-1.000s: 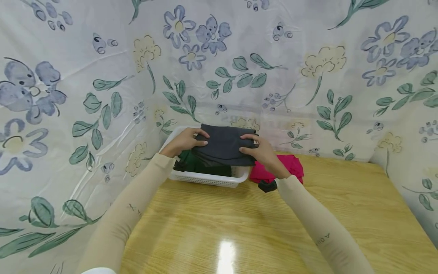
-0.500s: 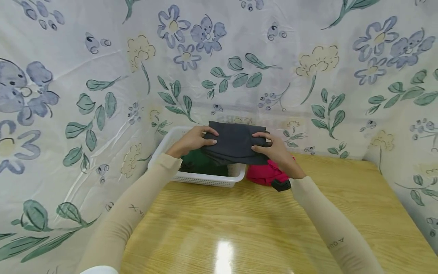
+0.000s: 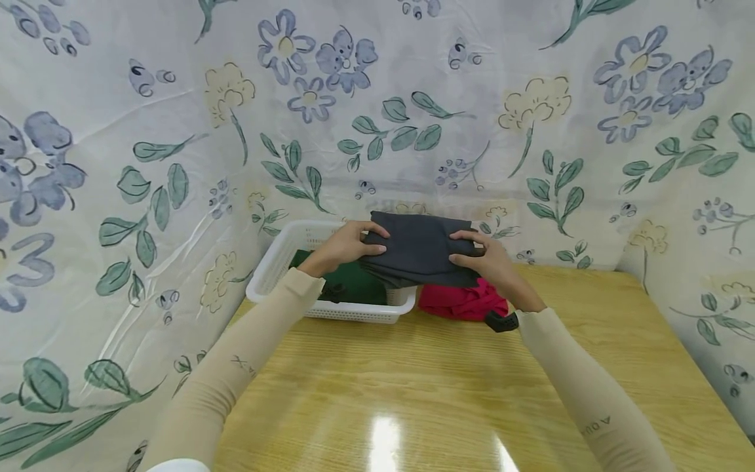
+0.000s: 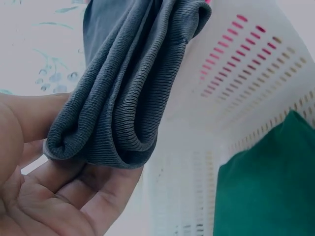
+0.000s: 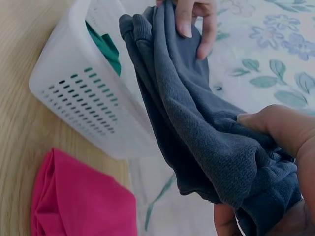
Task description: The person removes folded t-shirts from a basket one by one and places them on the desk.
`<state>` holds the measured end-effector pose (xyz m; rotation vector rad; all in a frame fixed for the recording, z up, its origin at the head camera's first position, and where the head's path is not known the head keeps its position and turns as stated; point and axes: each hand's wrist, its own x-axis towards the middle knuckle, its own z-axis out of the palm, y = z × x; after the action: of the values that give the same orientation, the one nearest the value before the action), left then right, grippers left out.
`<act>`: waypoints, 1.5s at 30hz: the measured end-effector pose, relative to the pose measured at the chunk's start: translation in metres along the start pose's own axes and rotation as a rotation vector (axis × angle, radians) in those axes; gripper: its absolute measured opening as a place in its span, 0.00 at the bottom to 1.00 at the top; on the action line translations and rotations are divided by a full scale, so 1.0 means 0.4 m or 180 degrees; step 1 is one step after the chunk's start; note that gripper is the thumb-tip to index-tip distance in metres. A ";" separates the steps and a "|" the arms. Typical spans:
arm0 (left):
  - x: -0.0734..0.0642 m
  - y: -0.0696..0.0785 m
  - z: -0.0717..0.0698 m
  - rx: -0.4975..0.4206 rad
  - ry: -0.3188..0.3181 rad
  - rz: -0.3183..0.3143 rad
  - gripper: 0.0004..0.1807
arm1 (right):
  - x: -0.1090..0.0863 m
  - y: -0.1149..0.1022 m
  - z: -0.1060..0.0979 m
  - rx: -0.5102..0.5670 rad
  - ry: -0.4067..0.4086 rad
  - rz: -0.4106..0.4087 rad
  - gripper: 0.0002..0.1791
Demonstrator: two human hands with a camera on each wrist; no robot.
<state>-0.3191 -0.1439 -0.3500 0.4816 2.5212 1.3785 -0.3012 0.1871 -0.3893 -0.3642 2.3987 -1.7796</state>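
Note:
A folded dark grey garment [image 3: 421, 249] is held up between both hands, over the right side of a white basket [image 3: 354, 313]. My left hand [image 3: 342, 248] grips its left end, thumb on the near face; in the left wrist view its ribbed folded edges [image 4: 133, 98] show above the fingers. The right hand [image 3: 495, 265] pinches the other end, and the right wrist view shows that thumb on top of the cloth. Green cloth [image 3: 356, 283] lies inside the basket. A folded pink-red garment [image 3: 463, 300] rests on the table, right of the basket.
The wooden table [image 3: 377, 373] extends in front and to the right. Behind and to the left hangs a white floral curtain [image 3: 413, 151]. Below the right wrist a black device [image 3: 501, 321] shows at the sleeve.
Both hands have carried the grey garment to the right relative to the basket. More of the basket's left side and the green cloth now shows. The head view has shifted slightly right.

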 end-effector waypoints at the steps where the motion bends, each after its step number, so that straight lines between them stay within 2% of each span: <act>1: 0.004 0.001 0.006 -0.0038 -0.0004 0.0021 0.18 | -0.005 0.001 -0.006 0.0010 0.0009 0.0006 0.29; 7: 0.026 0.011 0.041 -0.0137 -0.0012 0.0111 0.17 | -0.033 0.014 -0.048 0.0168 0.0007 0.0083 0.30; 17: 0.044 0.037 0.087 -0.0042 -0.0067 0.0258 0.16 | -0.059 0.048 -0.099 0.0125 0.0066 0.0117 0.31; 22: 0.054 0.044 0.111 -0.0052 -0.0098 0.0315 0.16 | -0.076 0.063 -0.120 0.0166 0.0087 0.0102 0.31; 31: 0.081 0.054 0.164 -0.0107 -0.0175 0.0357 0.16 | -0.111 0.088 -0.167 0.0025 0.0186 0.0214 0.32; 35: 0.092 0.071 0.188 -0.0042 -0.0201 0.0385 0.16 | -0.124 0.094 -0.193 -0.0043 0.0207 0.0232 0.32; 42: 0.117 0.106 0.237 0.0250 -0.0197 0.0474 0.15 | -0.146 0.114 -0.248 -0.0132 0.0284 0.0260 0.33; 45: 0.127 0.116 0.261 0.0223 -0.0266 0.0467 0.16 | -0.158 0.130 -0.268 -0.0145 0.0314 0.0306 0.33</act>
<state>-0.3211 -0.0203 -0.3681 0.7353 2.5166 1.2926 -0.2727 0.3174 -0.4096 -0.1664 2.4807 -1.7434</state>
